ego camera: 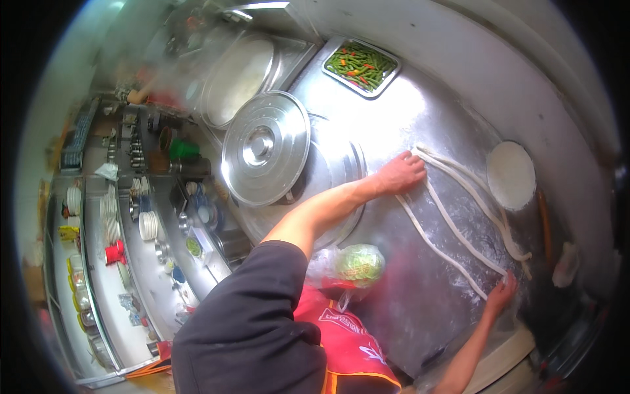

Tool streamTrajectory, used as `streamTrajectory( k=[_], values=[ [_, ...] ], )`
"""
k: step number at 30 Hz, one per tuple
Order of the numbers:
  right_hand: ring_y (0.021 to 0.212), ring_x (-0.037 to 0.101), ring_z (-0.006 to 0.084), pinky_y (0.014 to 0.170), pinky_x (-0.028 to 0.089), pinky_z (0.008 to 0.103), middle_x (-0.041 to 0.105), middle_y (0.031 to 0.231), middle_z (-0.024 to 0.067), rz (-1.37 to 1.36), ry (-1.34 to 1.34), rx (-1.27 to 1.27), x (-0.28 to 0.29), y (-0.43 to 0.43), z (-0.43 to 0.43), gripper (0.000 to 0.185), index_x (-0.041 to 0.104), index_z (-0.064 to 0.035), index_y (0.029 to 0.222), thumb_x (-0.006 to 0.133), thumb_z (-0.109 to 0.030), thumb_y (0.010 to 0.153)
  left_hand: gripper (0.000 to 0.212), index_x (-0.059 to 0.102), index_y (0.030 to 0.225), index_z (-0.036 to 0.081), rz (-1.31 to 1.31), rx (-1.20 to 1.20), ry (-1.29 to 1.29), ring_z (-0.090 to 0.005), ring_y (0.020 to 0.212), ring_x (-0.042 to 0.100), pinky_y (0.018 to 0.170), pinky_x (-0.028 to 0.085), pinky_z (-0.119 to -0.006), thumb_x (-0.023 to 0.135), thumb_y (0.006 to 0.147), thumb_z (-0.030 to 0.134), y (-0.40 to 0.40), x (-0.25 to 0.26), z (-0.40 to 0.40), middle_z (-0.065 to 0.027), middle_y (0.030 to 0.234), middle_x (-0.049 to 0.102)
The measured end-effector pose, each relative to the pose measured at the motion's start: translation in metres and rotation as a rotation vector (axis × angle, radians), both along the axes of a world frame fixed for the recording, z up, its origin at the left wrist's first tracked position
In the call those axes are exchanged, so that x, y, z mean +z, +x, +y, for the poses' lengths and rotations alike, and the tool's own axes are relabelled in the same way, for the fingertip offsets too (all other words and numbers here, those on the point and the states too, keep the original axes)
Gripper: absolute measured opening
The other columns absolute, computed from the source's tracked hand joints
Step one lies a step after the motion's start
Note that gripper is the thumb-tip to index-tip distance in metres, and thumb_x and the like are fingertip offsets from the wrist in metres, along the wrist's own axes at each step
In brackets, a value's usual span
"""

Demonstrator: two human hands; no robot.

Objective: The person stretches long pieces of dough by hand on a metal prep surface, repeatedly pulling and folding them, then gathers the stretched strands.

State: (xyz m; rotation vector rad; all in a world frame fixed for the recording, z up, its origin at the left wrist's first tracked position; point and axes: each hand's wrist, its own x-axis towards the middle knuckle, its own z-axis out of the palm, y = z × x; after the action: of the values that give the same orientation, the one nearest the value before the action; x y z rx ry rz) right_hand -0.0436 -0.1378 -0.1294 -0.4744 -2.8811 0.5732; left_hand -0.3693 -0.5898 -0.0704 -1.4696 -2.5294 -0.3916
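Note:
My left hand (401, 172) is at the upper ends of two long, thin dough strands (457, 239) on a floured steel worktop (379, 308). Its fingers are closed over the ends, which are partly hidden. Down at the lower right, my right hand (503, 293) grips the other ends of the same strands. Between my hands the pair runs side by side, slightly bowed. Just beyond them lie thicker dough strands (472, 189), bunched near my left fingers and spreading toward the wall.
A round container of white powder (512, 175) and a wooden stick (545, 226) lie by the wall. Green beans fill a steel tray (393, 74). A large pot lid (266, 147) stands left of a bagged cabbage (362, 262). Shelves (98, 295) hold dishes. Steam rises around a big pan (241, 79).

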Motion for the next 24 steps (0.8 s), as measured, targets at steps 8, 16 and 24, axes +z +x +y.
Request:
streamTrajectory(
  k=[8,16,24],
  values=[
    [0.121,0.054,0.0411,0.109,0.038,0.0545,0.062,0.123,0.0219,0.071,0.210,-0.003,0.029,-0.038,-0.065,0.049,0.063,-0.0004,0.125,0.067,-0.013,0.078,0.035,0.057,0.100,0.006,-0.348,0.229,-0.021,-0.0312,0.096,0.056,0.086,0.046,-0.042,0.071,0.069,0.012,0.029,0.002,0.005,-0.0121,0.097,0.056],
    [0.126,0.051,0.0432,0.111,0.036,0.0537,0.059,0.131,0.0246,0.066,0.058,0.214,0.018,-0.084,-0.126,0.043,0.061,-0.0016,0.131,0.061,-0.012,0.090,0.023,0.063,0.093,0.003,-0.565,0.139,0.289,-0.0359,0.102,0.054,0.090,0.048,-0.044,0.066,0.071,0.006,0.062,-0.018,0.043,-0.0153,0.103,0.057],
    [0.126,0.051,0.0452,0.108,0.038,0.0546,0.058,0.132,0.0279,0.147,0.047,0.148,0.014,-0.150,-0.196,0.042,0.062,-0.0014,0.130,0.064,-0.015,0.091,0.047,0.056,0.124,-0.004,-0.354,0.283,0.362,-0.0406,0.122,0.051,0.106,0.041,-0.048,0.064,0.081,0.013,0.080,-0.004,0.063,-0.0224,0.131,0.053]
  ],
)
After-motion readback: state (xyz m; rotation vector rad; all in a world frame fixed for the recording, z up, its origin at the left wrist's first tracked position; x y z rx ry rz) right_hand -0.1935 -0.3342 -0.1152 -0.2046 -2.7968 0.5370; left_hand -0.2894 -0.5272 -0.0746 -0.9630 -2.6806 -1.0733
